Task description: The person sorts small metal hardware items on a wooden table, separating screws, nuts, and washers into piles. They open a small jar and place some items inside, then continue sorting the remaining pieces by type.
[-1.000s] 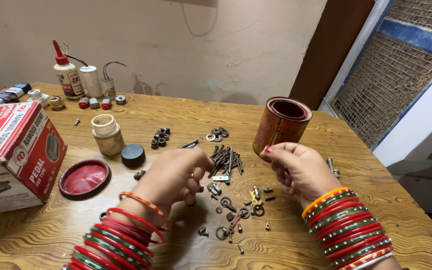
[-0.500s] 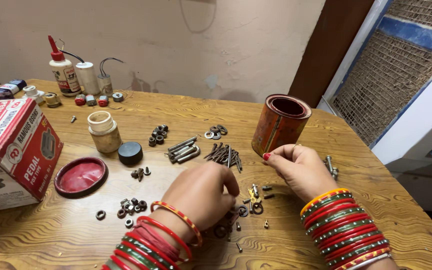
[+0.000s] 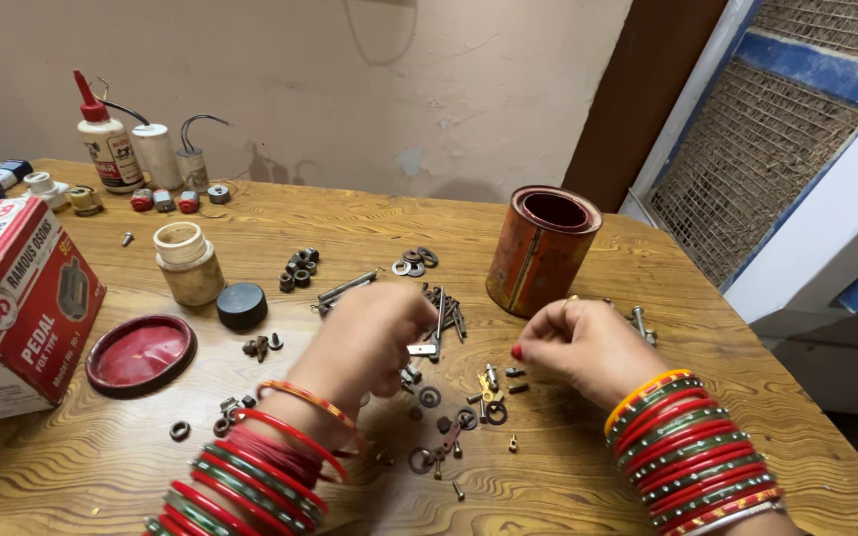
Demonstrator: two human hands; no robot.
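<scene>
Left hand (image 3: 374,333) curled over the scatter of screws and washers (image 3: 449,397) at table centre; fingers pinch a small metal piece, I think. Right hand (image 3: 578,342) loosely closed, can't tell if it holds anything. Best to pick one part at a time, avoid sweeping others off. Rusty tin (image 3: 540,248) just beyond. Wooden table (image 3: 81,467), plaster wall behind.
</scene>
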